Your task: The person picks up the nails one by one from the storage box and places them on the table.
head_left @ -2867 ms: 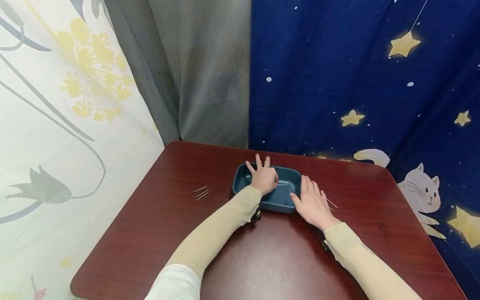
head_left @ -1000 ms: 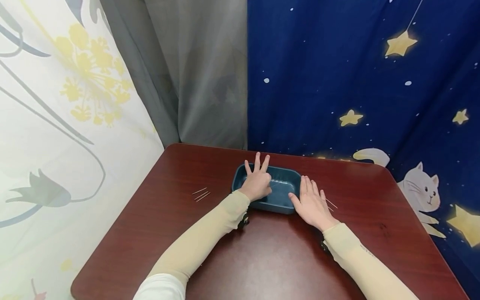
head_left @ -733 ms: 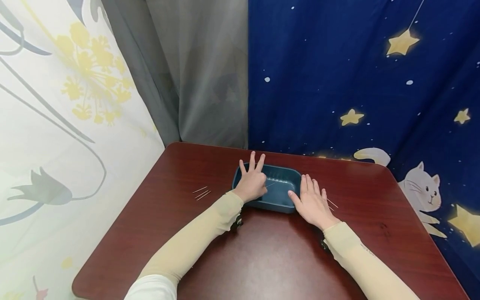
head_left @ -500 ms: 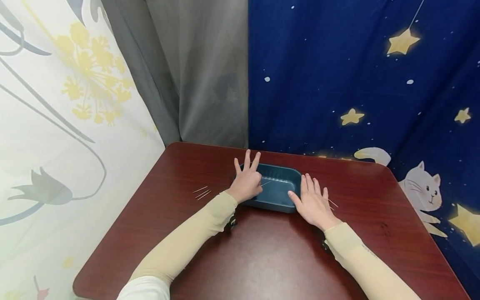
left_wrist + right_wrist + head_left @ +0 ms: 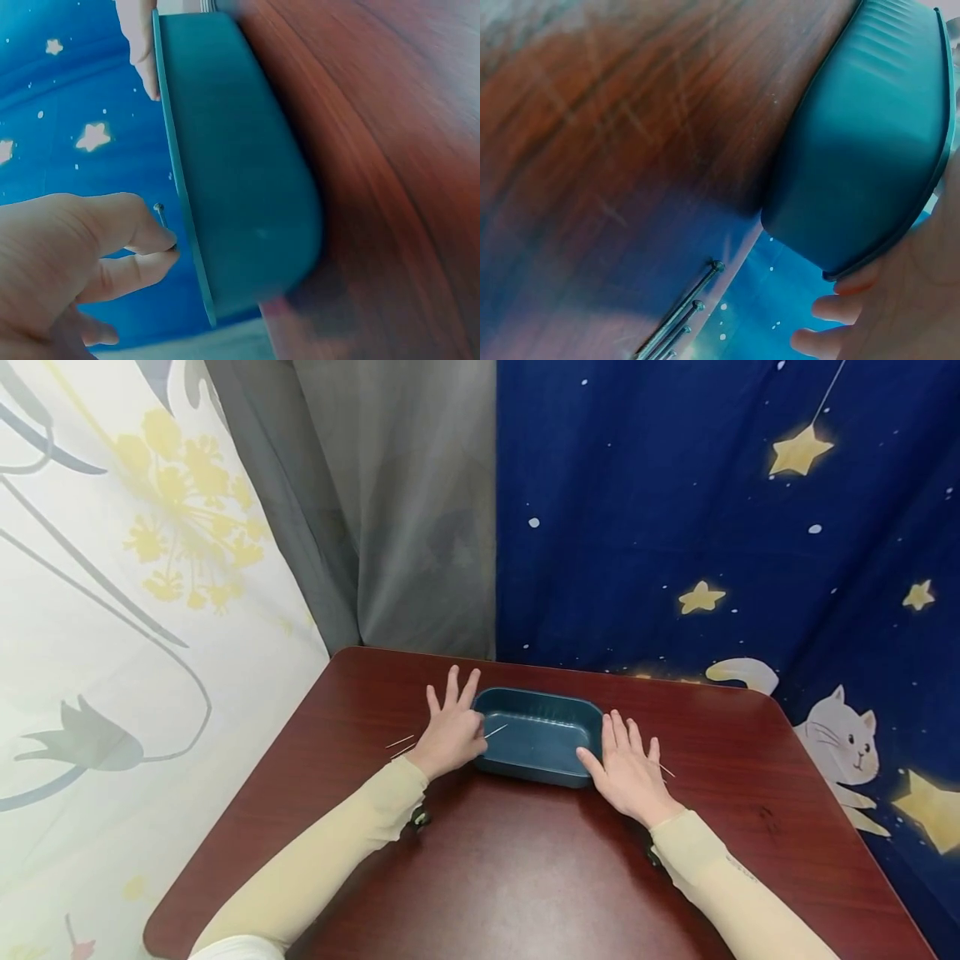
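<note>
In the head view my left hand (image 5: 452, 733) is at the left rim of a dark teal rectangular dish (image 5: 536, 775). Its thumb and index finger pinch a thin metal nail (image 5: 496, 731) whose free end points over the dish; the other fingers are spread. The left wrist view shows the nail's head (image 5: 159, 207) standing out above the fingertips. My right hand (image 5: 632, 774) rests on the dish's right rim with fingers stretched out. Left of the dish lie a few nails (image 5: 400, 742), partly hidden behind my left hand.
Beyond the right hand, more nails (image 5: 667, 770) lie on the reddish-brown table (image 5: 540, 868); the right wrist view shows several side by side, their heads (image 5: 698, 305) lined up. A grey curtain (image 5: 427, 527) and a blue star-patterned curtain (image 5: 637, 527) hang behind the table's back edge.
My left hand has lifted the nail from the dish's floor and carried it leftward to the left rim. My right hand and the dish stay in nearly the same place.
</note>
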Demonstrator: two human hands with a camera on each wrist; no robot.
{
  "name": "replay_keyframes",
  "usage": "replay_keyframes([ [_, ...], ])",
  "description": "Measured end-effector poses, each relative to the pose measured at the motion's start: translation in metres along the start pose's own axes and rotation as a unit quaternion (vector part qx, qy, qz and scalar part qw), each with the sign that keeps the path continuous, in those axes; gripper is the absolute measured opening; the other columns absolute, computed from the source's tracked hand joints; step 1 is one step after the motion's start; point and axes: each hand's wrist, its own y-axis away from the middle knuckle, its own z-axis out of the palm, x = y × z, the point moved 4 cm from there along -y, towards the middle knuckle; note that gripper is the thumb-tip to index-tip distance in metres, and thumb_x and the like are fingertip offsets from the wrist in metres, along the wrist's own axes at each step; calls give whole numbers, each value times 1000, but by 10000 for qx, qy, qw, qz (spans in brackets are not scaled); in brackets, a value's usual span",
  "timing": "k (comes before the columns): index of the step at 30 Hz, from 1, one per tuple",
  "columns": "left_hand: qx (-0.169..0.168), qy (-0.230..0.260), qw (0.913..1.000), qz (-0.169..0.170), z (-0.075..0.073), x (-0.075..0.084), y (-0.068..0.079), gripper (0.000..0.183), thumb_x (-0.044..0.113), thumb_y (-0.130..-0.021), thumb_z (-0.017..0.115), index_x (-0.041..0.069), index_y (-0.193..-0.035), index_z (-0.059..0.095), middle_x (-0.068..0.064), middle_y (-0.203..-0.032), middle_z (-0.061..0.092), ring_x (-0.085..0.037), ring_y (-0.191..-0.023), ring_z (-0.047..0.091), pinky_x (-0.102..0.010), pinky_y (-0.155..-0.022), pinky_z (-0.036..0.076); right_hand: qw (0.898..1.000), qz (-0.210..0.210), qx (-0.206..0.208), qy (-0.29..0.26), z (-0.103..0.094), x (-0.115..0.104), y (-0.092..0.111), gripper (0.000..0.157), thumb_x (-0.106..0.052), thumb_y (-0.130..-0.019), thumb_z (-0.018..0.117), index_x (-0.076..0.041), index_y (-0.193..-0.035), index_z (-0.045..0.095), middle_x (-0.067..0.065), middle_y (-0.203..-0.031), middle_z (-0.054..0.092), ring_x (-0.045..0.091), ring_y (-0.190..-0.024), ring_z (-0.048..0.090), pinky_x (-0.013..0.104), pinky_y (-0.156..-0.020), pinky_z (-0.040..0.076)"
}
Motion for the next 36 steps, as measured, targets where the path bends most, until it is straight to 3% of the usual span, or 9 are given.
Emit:
replay_keyframes([
  [10,160,289,9991,-262,-13,-45,36,25,16,-80,77,25,-61,64,-17,-167,9,-42,-150,-15,-81,-103,-2,10000,-51,72,27,2,0,1,95,-72,-99,29,0,-160,16,20,-166,11,46,-150,8,75,-109,2],
  [17,66,272,9975,-650,-9,-73,54,27,12,-77,76,25,-58,62,-19,-166,11,-43,-150,-16,-82,-103,-2,9999,-42,128,45,3,-1,1,95,-71,-99,30,1,-159,17,21,-165,14,47,-149,12,75,-109,4],
  [26,-305,-246,9958,-832,8,-90,69,28,14,-76,79,24,-58,61,-23,-165,14,-47,-149,-15,-83,-101,-3,9999,-32,131,76,4,-2,-1,95,-72,-99,29,0,-160,16,20,-165,14,47,-148,13,75,-109,5],
  [36,-504,-449,9937,-898,16,-104,75,35,14,-76,82,24,-53,57,-24,-164,15,-49,-148,-14,-83,-100,-3,9999,-9,145,52,4,0,-1,95,-71,-99,29,1,-159,17,21,-165,14,47,-148,13,75,-109,6],
])
